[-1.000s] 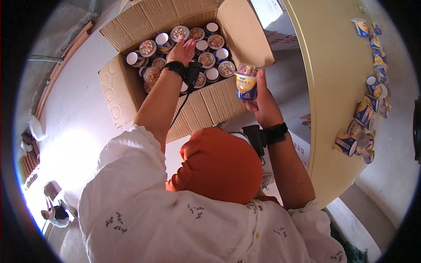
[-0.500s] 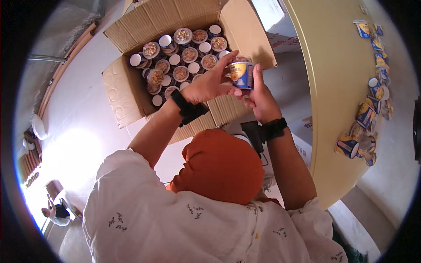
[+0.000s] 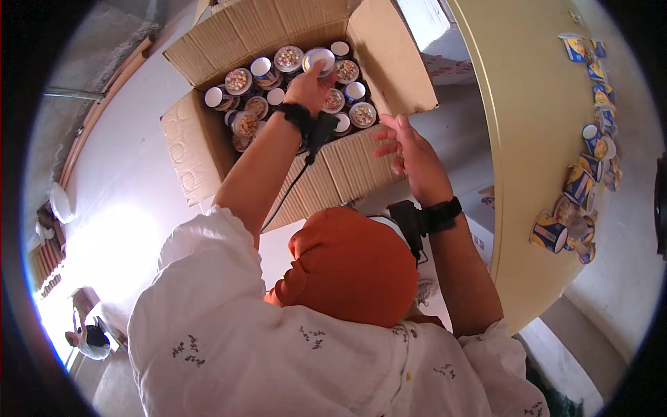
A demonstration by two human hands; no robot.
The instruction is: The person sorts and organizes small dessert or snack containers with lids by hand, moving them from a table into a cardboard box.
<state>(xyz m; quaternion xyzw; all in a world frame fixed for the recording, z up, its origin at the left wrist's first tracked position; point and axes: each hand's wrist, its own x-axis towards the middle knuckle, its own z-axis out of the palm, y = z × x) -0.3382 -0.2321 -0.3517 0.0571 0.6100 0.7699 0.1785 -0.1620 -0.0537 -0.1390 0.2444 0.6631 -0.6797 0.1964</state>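
- Over at the carton (image 3: 361,163), left hand (image 3: 310,92) is gripping a cup (image 3: 317,57), basically upright, just beyond the palm
- right hand (image 3: 421,163)'s farther from it, empty and loose

A round blue-and-yellow cup (image 3: 321,55) with a pale circular end facing up is held toward one o'clock inside the open brown cardboard box (image 3: 342,168). Its contents cannot be made out.

Yellowish tabletop (image 3: 535,132) along the right — pale wall (image 3: 639,236) beyond its edge, brown pipe (image 3: 88,124) slanting up the left, small distant person (image 3: 92,338) — lower left.
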